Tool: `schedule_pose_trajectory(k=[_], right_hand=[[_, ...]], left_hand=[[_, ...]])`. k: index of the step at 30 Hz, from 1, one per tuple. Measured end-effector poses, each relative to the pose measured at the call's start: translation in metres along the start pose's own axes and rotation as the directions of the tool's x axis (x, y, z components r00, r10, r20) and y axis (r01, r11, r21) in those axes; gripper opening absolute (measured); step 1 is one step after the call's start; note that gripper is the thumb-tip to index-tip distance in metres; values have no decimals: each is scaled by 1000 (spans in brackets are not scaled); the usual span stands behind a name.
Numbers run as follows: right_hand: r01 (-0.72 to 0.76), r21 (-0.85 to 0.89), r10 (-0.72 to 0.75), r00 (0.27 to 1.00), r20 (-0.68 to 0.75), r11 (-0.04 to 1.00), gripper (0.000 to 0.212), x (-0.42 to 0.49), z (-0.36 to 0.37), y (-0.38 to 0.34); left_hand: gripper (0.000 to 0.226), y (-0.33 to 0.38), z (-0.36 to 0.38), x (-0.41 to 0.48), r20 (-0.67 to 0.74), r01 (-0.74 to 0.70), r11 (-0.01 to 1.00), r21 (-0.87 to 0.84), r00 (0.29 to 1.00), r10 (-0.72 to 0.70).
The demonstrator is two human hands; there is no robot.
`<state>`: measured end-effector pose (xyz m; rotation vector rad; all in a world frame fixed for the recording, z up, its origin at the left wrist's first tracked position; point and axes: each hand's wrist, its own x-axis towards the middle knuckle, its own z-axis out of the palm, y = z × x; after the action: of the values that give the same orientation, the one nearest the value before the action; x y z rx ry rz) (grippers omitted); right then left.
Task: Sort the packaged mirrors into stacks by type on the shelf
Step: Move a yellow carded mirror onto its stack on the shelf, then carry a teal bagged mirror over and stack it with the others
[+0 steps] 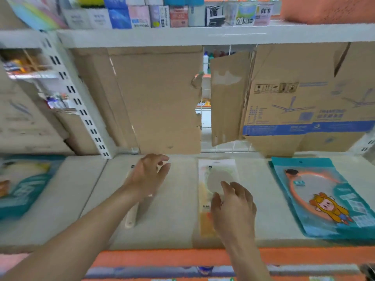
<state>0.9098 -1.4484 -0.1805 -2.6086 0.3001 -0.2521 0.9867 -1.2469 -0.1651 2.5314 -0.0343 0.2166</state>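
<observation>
So everything sits on one pale shelf (pixel 178 199) with an orange front edge, and I'll place it all off the clear-packaged mirror (pixel 215 179) lying flat near the middle. It's a long narrow see-through pack with a round mirror face and some yellow/orange print toward the near end.

The right hand (pixel 233 211) is over the near half of that pack, palm down, fingers (pixel 227 189) spread and loosely curled. It looks like it's touching or just above the pack, but the frame is blurry and I can't tell if it actually has a grip on it.

Left of that pack, well apart from it, the left hand (pixel 148 175) hovers over the shelf with its fingers (pixel 162 169) open and relaxed, holding nothing. Under that wrist and forearm there's a cream-coloured handle (pixel 130 218) poking out toward the front edge, likely another hand mirror, mostly hidden by the arm.

Right of the clear pack, with a bare strip of shelf between, is a teal mirror package (pixel 322 197) with an orange-rimmed mirror and a cartoon girl printed on it, lying flat at a slight angle. Can't tell how many are stacked there.

Far left, at the frame edge, there's a blurry teal package (pixel 24 185).

Behind the clear pack, flattened cardboard boxes (pixel 158 98) stand against the back of the shelf, one with ceiling fan drawings.
</observation>
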Motion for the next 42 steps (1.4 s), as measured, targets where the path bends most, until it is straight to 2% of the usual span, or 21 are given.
schedule_pose_trajectory(k=[3, 6, 8, 12, 15, 20, 23, 27, 31, 38, 42], right_hand=[[121, 42, -126, 982, 144, 992, 47, 0, 19, -35], [231, 65, -240, 939, 247, 971, 48, -10, 35, -70], [296, 56, -299, 905, 302, 954, 48, -21, 44, -95], [441, 49, -433, 844, 316, 896, 49, -55, 62, -144], [512, 36, -499, 816, 293, 858, 50, -87, 74, -175], [539, 24, -502, 766, 401, 842, 52, -146, 95, -216], [535, 36, -499, 760, 416, 844, 50, -176, 104, -236], [525, 65, -500, 757, 420, 849, 51, -212, 117, -262], [547, 86, -533, 750, 390, 833, 48, -242, 125, -287], [586, 143, -595, 723, 351, 797, 48, -269, 134, -326], [577, 216, -614, 710, 346, 788, 42, -276, 143, -351]], left_hand=[[30, -33, -33, -26, -77, 10, 995, 101, 997, -2], [49, -68, -61, -58, -139, 85, 967, 239, 989, -53], [52, -89, -76, -80, -193, 133, 945, 300, 978, -76], [47, -116, -109, -131, -262, 267, 868, 419, 951, -166], [48, -139, -129, -170, -300, 348, 827, 441, 926, -230], [70, -187, -156, -236, -313, 449, 808, 382, 886, -344], [79, -208, -172, -275, -324, 491, 788, 372, 864, -386], [69, -239, -194, -316, -355, 536, 752, 383, 837, -415], [69, -261, -218, -345, -395, 566, 735, 375, 814, -426], [60, -287, -248, -371, -458, 601, 703, 380, 782, -422], [54, -302, -261, -377, -447, 622, 690, 370, 770, -455]])
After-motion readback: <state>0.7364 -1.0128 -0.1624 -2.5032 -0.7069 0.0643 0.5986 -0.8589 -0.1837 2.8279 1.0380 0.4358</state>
